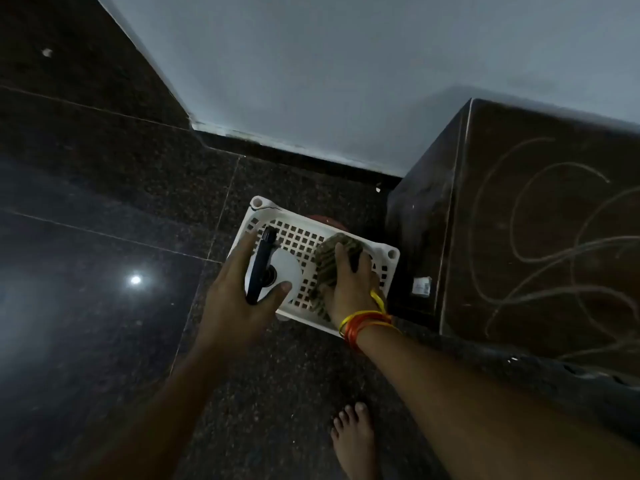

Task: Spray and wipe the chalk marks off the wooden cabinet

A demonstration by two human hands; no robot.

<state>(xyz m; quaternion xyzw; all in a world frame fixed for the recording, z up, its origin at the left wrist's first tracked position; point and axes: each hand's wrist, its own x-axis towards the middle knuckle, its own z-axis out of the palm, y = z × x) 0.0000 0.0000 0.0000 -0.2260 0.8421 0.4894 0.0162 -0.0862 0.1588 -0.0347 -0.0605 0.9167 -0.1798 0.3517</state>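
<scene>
Reaching down over a white perforated basket that sits upside down on the dark speckled floor, both hands work on its flat top. The left hand has its fingers spread around a white spray bottle with a dark trigger head, standing at the basket's left end; the thumb lies against the bottle's near side and the fingers reach past the trigger, a loose, half-open grip not yet closed. The right hand, with orange and yellow bangles at the wrist, presses down on a greenish striped cloth at the basket's right end, fingers curled over it. Just right of the basket stands the dark wooden cabinet, its top covered with looping white chalk marks. A pale wall runs behind, and a bare foot shows below.
</scene>
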